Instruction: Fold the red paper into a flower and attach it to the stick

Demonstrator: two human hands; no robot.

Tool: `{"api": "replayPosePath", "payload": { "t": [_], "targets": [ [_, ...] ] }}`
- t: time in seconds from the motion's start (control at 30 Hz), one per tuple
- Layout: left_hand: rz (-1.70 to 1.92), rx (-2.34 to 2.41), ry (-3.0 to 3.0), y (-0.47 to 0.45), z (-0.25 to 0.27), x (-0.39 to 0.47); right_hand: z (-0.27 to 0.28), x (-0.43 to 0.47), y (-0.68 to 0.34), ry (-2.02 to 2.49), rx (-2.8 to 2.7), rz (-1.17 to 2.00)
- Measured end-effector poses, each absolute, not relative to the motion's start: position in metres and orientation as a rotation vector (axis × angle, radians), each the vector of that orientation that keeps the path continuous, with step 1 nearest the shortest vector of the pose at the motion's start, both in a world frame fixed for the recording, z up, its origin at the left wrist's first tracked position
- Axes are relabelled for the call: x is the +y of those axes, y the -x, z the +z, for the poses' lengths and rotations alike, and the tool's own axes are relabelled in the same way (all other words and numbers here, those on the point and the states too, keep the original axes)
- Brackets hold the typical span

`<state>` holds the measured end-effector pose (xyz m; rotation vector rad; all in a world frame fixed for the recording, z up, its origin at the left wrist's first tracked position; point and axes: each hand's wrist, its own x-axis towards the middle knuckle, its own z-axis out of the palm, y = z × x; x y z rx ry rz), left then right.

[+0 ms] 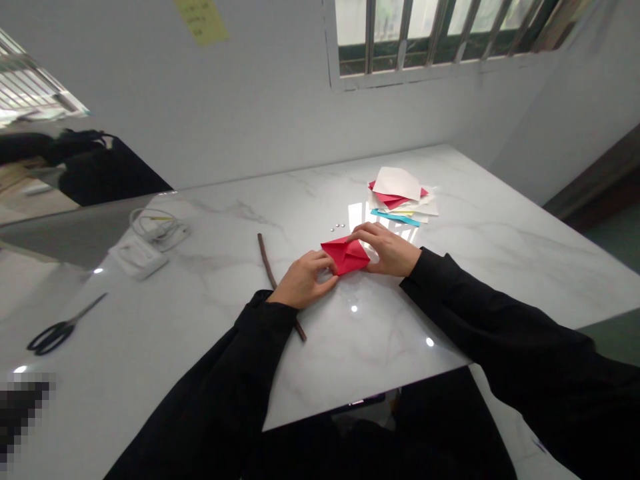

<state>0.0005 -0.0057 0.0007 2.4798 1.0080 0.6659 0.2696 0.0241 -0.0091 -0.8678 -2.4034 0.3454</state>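
Note:
A small piece of red paper (345, 257) with folded flaps lies between my hands on the marble-patterned table. My left hand (305, 277) grips its left edge, fingers curled and thumb toward the near corner. On the other side, my right hand (387, 250) has its fingertips on the top flap and its thumb at the right corner. A thin brown stick (267, 260) passes beneath my left wrist, both ends showing. Just beyond the paper sit several tiny shiny pieces (338, 227), too small to name.
A pile of cut paper (397, 187) in white, red and blue stands at the back right. Black-handled scissors (57, 333) lie at the left. Nearer the wall are a white power strip (137, 257) and coiled cable (160, 227). The table's front edge (370, 398) is close to me.

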Motion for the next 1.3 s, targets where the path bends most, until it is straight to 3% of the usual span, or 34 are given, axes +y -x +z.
{"api": "replayPosePath", "payload": {
  "t": [0.33, 1.3],
  "targets": [
    [0.675, 1.058, -2.488, -0.003, -0.001, -0.007, -0.02, 0.025, -0.265, 0.81, -2.473, 0.519],
    [0.528, 1.092, -2.572, -0.009, -0.009, -0.003, -0.007, 0.022, -0.264, 0.789, -2.479, 0.594]
  ]
}}
